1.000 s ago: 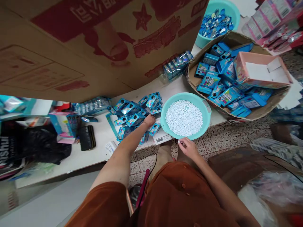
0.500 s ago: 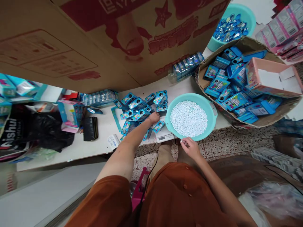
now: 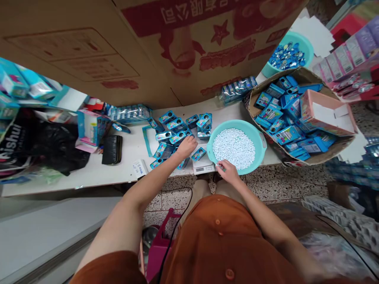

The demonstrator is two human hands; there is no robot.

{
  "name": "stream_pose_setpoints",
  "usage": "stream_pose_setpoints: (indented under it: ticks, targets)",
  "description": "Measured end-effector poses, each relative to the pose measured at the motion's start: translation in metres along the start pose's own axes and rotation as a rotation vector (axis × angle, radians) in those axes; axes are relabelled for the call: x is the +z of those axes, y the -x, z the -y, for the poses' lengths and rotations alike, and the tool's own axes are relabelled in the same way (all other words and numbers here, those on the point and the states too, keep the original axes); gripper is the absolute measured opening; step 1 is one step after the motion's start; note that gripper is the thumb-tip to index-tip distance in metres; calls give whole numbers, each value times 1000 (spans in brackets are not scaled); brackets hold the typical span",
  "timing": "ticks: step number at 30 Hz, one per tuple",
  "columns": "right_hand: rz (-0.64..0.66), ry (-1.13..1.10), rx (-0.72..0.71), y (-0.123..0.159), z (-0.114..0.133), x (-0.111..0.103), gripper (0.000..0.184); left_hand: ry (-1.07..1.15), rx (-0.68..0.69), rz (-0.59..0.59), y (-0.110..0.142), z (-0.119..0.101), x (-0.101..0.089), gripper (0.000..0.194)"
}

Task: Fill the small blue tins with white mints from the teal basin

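My left hand (image 3: 187,146), its fingers curled together, is over a cluster of small blue boxes (image 3: 177,124) with round openings in their tops; whatever its fingers hold is hidden. One blue box (image 3: 198,154) lies on a small white scale (image 3: 204,168). At the near rim of a turquoise basin (image 3: 261,148) is my right hand (image 3: 228,172), closed in a pinch, with a bit of white at its fingertips. Small white tablets (image 3: 233,148) fill much of the basin.
A large cardboard box (image 3: 97,55) leans over the table's back. On the right stands an open carton (image 3: 322,156) of blue packets, with a turquoise tub (image 3: 308,51) of round blue pieces behind it. A black wallet (image 3: 111,150) and black bag (image 3: 63,146) lie left.
My left hand has drawn back slightly from the boxes by the scale and lifted. My right hand has shifted left along the basin's near rim. The camera view has moved a little.
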State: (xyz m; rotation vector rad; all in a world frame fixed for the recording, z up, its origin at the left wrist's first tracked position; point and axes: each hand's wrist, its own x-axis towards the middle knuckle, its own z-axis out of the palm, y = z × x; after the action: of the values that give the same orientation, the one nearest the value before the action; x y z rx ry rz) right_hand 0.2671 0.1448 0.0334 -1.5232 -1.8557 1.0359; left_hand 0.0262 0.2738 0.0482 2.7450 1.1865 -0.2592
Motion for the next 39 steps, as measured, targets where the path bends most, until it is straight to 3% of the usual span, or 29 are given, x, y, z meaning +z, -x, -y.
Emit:
stream_pose_setpoints:
  ticks: [4,10,15,20,24,29,34,39]
  targets:
    - [-20,-7,-39,-35,3,9,17,136,-234,-71,20,-23,-12,14]
    - [8,41,-82,-77,8,17,18,327,-403,-143,27,-45,1,14]
    - [69,94,-108,-94,11,22,18,447,-488,-255,37,-49,3,23]
    - [136,126,-118,-99,18,31,22,593,-630,-430,82,-69,5,25]
    - [121,149,-87,-96,13,30,28,673,-814,-485,124,-95,18,23]
    - [68,145,-12,-75,-8,10,28,761,-986,-514,163,-117,37,22]
    - [-5,132,56,-43,-25,-5,27,813,-1040,-502,178,-129,53,22]
    - [-15,125,72,-15,-26,-7,27,859,-1020,-456,179,-140,67,22]
